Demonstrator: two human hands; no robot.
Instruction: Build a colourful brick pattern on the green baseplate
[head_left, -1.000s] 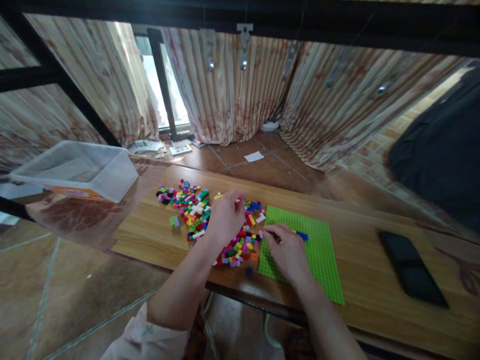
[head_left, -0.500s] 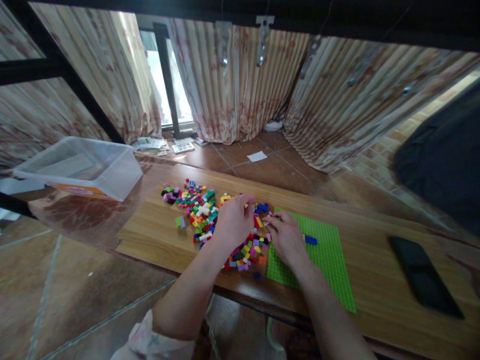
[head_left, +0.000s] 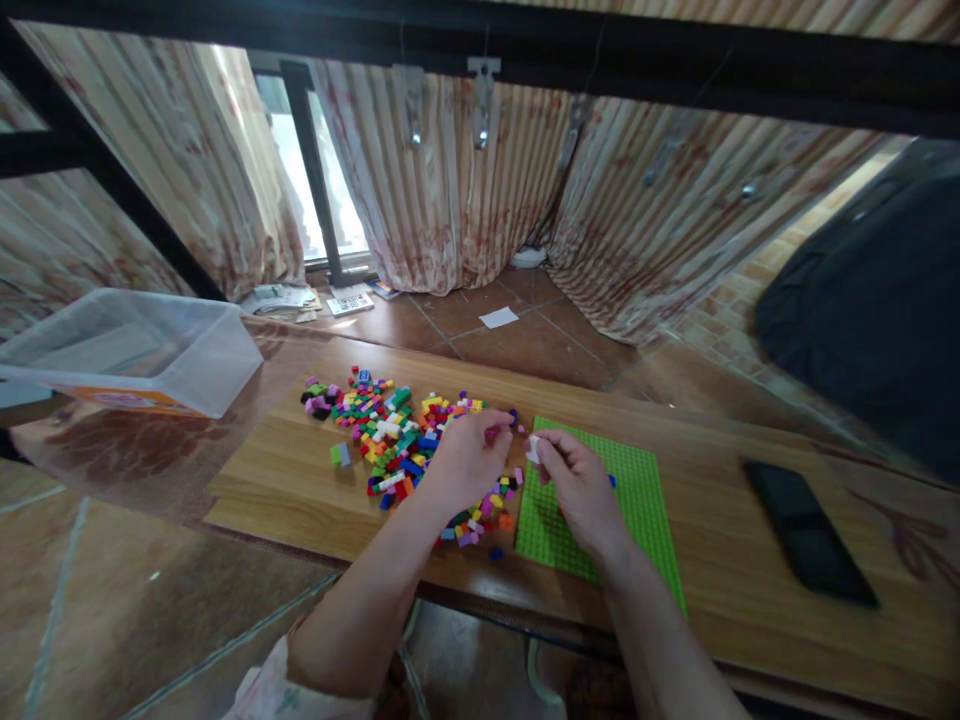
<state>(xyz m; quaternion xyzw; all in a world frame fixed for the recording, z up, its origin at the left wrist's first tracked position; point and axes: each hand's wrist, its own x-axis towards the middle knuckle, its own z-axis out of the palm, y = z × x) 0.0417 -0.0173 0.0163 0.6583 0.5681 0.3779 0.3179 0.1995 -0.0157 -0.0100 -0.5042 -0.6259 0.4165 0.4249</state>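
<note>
A pile of small coloured bricks lies on the wooden table. To its right lies a green baseplate with a blue brick on it, mostly hidden behind my right hand. My left hand hovers over the right end of the pile, its fingers closed in a pinch on a small purple-pink brick. My right hand is over the left edge of the baseplate and pinches a small white brick. The two hands nearly meet.
A clear plastic tub stands at the far left on a patterned cloth. A black phone lies on the table at the right. A dark bag fills the right side. Curtains and a tiled floor lie beyond the table.
My right hand left the baseplate, reached to the pile's edge and lifted a white brick. My left hand drew back from the pile, pinching a small brick. The hands came together.
</note>
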